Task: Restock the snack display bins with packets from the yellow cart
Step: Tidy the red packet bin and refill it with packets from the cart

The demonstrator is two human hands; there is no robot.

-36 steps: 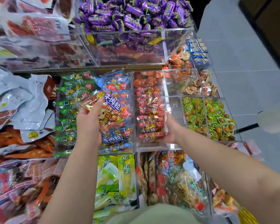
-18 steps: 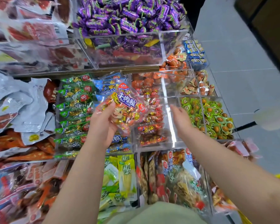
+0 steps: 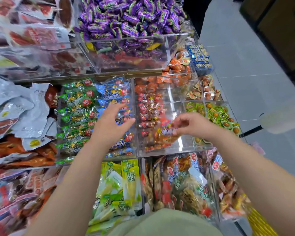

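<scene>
Above the clear acrylic display bin (image 3: 177,106) of red-wrapped snacks, a handover has just been completed: the left hand (image 3: 112,120), emptied of its load, is spread open over the neighbouring blue packets (image 3: 116,94), while the red-and-gold snack packet (image 3: 166,130) is now pinched by the right hand (image 3: 192,125) inside that bin, its placement judged nearly finished.

The 2 forearms (image 3: 71,171) are bare from the fingers (image 3: 117,106) back to the frame edge. Well behind the fingers, a plain khaki-green garment (image 3: 160,223) covers the torso.
</scene>
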